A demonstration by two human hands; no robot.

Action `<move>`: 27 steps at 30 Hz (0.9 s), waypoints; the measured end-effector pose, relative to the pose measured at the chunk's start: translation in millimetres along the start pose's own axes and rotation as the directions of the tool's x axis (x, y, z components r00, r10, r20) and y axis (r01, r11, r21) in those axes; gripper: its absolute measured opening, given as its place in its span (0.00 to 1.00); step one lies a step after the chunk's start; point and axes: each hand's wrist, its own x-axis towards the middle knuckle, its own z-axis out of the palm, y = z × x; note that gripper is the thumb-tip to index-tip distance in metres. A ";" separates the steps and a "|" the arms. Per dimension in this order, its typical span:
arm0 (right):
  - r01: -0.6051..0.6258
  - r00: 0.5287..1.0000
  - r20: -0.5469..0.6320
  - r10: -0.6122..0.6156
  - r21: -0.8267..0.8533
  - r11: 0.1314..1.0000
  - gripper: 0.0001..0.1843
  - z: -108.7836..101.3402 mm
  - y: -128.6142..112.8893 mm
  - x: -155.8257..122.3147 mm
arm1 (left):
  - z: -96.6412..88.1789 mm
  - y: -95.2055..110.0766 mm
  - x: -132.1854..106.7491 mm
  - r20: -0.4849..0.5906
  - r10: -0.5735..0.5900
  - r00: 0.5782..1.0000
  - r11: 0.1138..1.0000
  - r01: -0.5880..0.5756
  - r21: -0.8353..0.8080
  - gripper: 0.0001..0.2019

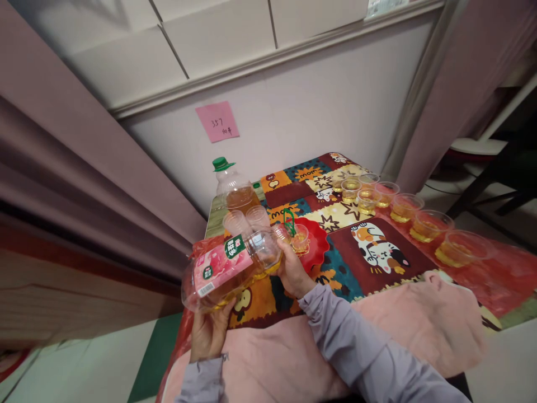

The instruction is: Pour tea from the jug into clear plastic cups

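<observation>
A large clear plastic bottle [226,266] with a pink label lies tilted nearly on its side, with some yellow liquid along its lower side. My left hand [212,331] supports it from below near the base. My right hand [293,270] is closed around its neck end. A green loop [288,221] hangs at the bottle's mouth, which points at a clear plastic cup [300,239]. This cup stands on a red scalloped plate [322,244] and has a little yellow liquid in it. Fingers of both hands are partly hidden by the bottle.
Another bottle [241,196] with a green cap stands at the back left, behind stacked clear cups [257,215]. Several cups of yellow liquid [406,208] line the right side of the patterned tablecloth [289,195]. A pink cloth [419,322] covers the near edge.
</observation>
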 end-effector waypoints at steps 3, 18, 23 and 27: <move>-0.003 1.000 -0.002 0.003 -0.004 1.000 0.26 -0.6 0.3 0.7 | -0.5 0.1 -0.1 0.020 0.002 1.000 1.000 -0.002 -0.009 0.29; 0.000 1.000 -0.003 0.000 -0.012 1.000 0.28 0.7 -0.7 -0.8 | -5.8 1.5 -0.2 0.062 -0.033 0.998 0.998 0.037 -0.056 0.29; -0.001 1.000 0.006 0.001 -0.023 1.000 0.27 0.7 -1.3 -1.2 | -5.0 1.2 -0.3 0.049 -0.022 0.999 0.999 0.024 -0.040 0.30; -0.008 1.000 -0.004 0.008 -0.024 1.000 0.27 0.3 -1.2 -1.2 | -5.1 0.3 -0.4 0.064 -0.020 0.998 0.998 0.024 -0.060 0.31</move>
